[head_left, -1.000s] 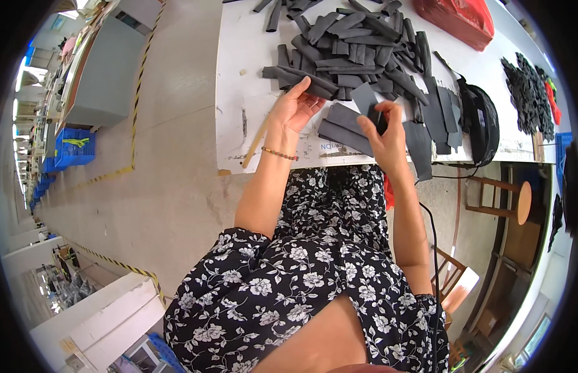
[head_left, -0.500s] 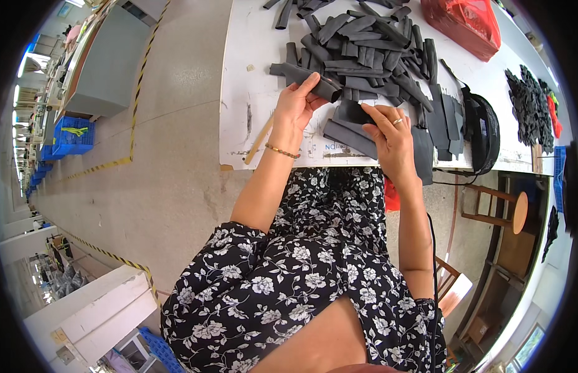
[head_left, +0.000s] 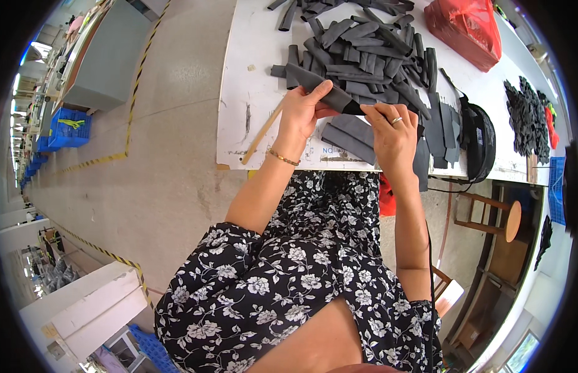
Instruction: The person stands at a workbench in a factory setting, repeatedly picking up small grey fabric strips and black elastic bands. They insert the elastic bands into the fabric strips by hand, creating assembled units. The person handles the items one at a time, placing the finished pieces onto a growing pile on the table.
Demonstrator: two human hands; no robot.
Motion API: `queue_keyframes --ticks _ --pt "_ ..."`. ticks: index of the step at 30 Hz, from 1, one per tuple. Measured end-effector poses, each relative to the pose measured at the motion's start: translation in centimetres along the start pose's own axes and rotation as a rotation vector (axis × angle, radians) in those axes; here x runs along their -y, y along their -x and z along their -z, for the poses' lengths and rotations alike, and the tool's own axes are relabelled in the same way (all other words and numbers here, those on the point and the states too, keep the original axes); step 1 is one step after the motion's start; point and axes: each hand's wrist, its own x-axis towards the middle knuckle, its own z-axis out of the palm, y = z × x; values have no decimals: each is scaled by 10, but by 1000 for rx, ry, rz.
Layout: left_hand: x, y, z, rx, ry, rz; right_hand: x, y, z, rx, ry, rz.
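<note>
My left hand (head_left: pixel 306 109) is closed round a dark grey fabric tube (head_left: pixel 323 89), thumb on top. The tube slants down to the right. At its right end is a black piece (head_left: pixel 353 108), pinched by the fingers of my right hand (head_left: pixel 394 127). Whether the black piece sits inside the tube or only against it, I cannot tell. Beyond both hands lies a heap of similar grey fabric tubes (head_left: pixel 363 53). Flat grey fabric pieces (head_left: pixel 349 138) rest on the white table (head_left: pixel 252 93) just below my hands.
A wooden stick (head_left: pixel 262 132) lies left of my left wrist. To the right are more flat grey pieces (head_left: pixel 443 130) and a black bag (head_left: pixel 480 140). A red plastic bag (head_left: pixel 466 31) stands at the far right. A wooden stool (head_left: pixel 511 221) is beside the table.
My hands have come together. The black piece in my right hand now meets the right end of the tube, which my left hand has tilted and shifted slightly right.
</note>
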Motion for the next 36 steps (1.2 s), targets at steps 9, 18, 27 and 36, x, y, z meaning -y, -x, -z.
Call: queue_keyframes --ticks 9,18,27,36 --pt "-3 30 -25 74 -45 -377 22 8 -18 -52 -105 -81" --pt "15 33 -32 448 249 -202 30 25 -22 59 -318 -122" --pt "6 28 -24 309 331 -209 28 25 -19 181 -420 -173" --pt "25 31 -20 308 333 -89 26 12 -29 220 -422 -182"
